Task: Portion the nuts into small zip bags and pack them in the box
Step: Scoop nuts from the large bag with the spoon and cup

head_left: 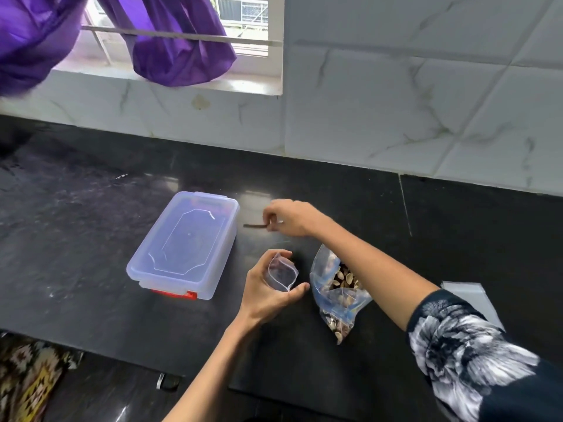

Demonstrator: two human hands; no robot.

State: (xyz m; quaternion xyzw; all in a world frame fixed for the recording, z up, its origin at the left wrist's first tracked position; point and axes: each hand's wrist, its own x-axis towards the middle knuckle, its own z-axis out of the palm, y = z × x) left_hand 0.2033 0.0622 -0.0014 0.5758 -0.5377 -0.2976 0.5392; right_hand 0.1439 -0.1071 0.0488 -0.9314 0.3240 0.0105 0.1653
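- A patterned rug point(29, 379) lies on the floor at the lower left, below the counter edge.
- The right forearm crosses from the lower right in a dark sleeve point(463, 351) printed with pale flowers.
- A flat clear plastic sheet or bag point(475, 300) lies on the black counter point(76, 239) just beyond that sleeve, partly hidden by the arm.
- The left hand point(268, 290) holds a small zip bag point(281, 274) upright above the counter, fingers and thumb curled round its sides so that the mouth stands open; the small bag looks empty.
- Just right of it a large zip bag of nuts point(338, 293) lies on the counter with its open mouth turned toward the wall, in-shell nuts showing through the plastic; the right forearm passes over it.
- To the left, apart from the hands, a translucent plastic box point(182, 245) stands on the counter with its lid on; a red latch point(175, 294) shows on its near end.
- Farther out, the right hand point(289, 217) reaches past both bags, fingers curled downward, fingertips pinching the end of a thin dark strip point(254, 226) that lies on the counter just right of the box's far corner; what the strip is cannot be told.
- White marble-pattern tiles point(396, 102) cover the wall behind the counter.
- Purple cloth point(179, 53) hangs over a rail in front of the window point(240, 13) at the upper left.
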